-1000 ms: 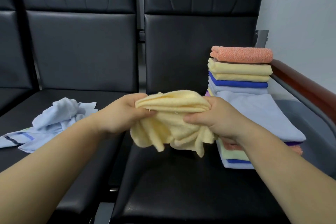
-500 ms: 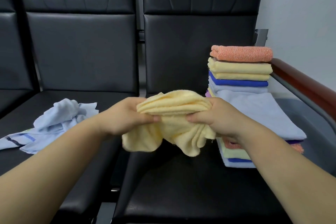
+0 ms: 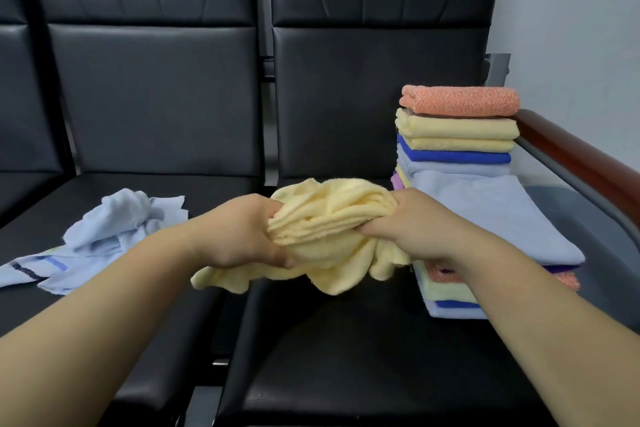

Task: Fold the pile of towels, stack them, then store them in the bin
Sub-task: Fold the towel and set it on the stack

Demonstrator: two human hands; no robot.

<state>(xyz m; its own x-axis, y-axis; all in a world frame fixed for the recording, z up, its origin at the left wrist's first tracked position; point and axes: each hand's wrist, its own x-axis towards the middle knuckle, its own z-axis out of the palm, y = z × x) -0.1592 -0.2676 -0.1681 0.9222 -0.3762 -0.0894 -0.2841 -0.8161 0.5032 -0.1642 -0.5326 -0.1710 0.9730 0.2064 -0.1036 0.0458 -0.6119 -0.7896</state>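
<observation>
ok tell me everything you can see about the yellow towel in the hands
The yellow towel is pale, soft-looking terry cloth, unfolded and bunched into gathered pleats. The left hand grips one end of the bunch and the right hand grips the other, holding it up over the black seat. Loose edges droop below both hands. Its right drape hangs close to the near folded stack; whether they touch cannot be told.
</observation>
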